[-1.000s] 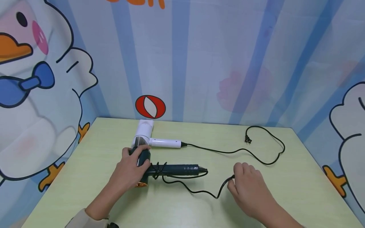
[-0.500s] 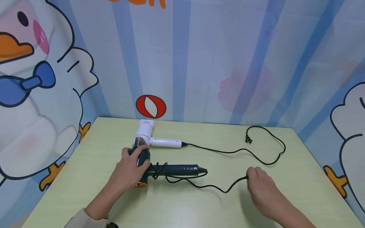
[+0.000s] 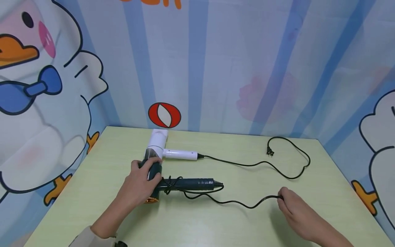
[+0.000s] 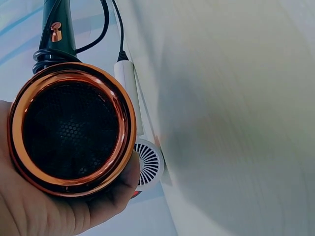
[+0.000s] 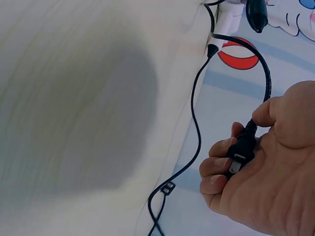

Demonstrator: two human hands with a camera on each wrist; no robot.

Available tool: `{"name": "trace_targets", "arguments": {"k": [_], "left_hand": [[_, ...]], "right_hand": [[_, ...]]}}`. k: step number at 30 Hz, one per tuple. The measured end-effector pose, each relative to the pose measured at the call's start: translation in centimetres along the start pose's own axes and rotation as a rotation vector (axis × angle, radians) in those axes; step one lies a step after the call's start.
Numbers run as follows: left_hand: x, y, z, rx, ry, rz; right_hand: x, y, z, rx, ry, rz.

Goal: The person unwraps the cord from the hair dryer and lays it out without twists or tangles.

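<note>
My left hand (image 3: 139,181) grips the barrel of a dark green hair dryer (image 3: 197,184), whose handle points right. In the left wrist view, fingers and palm wrap the barrel behind its copper-ringed round end (image 4: 71,130). A few turns of black cord are wound around the handle near the barrel. From there the cord (image 3: 236,201) runs right in a loose wave to my right hand (image 3: 300,212). That hand holds the cord's black plug (image 5: 242,150) in curled fingers, its prongs showing in the right wrist view.
Behind the green dryer lies a white hair dryer (image 3: 180,154), close to my left fingers. Its black cord (image 3: 234,163) stretches right across the pale table (image 3: 197,230) and loops back to a plug (image 3: 270,151). A printed curtain (image 3: 216,68) hangs behind the table's back edge.
My right hand has moved right and slightly toward me with the plug, drawing the green dryer's cord out longer and flatter. The left hand stays on the barrel.
</note>
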State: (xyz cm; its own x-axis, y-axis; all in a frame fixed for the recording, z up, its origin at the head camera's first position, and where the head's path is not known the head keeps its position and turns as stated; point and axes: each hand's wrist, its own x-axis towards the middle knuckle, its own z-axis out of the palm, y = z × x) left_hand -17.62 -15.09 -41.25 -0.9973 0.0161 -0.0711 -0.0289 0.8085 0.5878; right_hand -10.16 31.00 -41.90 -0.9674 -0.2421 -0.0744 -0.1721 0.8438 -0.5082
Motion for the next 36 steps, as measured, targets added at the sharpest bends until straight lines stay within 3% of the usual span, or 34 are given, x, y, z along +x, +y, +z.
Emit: {"name": "trace_targets", "arguments": {"k": [3, 7, 16, 24, 31, 36], "left_hand": [[0.0, 0.0, -0.1, 0.004, 0.005, -0.004], [0.0, 0.0, -0.2, 0.000, 0.004, -0.009], [-0.3, 0.1, -0.4, -0.022, -0.016, -0.013], [-0.3, -0.1, -0.4, -0.026, -0.024, -0.024], [-0.3, -0.1, -0.4, -0.019, -0.025, -0.028], [-0.4, -0.2, -0.4, -0.029, -0.031, -0.033]], "right_hand": [[-0.2, 0.8, -0.3, 0.047, -0.016, 0.046], [-0.4, 1.9, -0.5, 0.028, -0.008, 0.079], [-0.9, 3.9, -0.8, -0.137, 0.001, 0.120], [-1.8, 5.2, -0.5, -0.315, 0.074, 0.111], [-1.9, 6.0, -0.5, -0.460, 0.028, 0.125], [-1.9, 6.1, -0.4, -0.427, -0.035, 0.164]]}}
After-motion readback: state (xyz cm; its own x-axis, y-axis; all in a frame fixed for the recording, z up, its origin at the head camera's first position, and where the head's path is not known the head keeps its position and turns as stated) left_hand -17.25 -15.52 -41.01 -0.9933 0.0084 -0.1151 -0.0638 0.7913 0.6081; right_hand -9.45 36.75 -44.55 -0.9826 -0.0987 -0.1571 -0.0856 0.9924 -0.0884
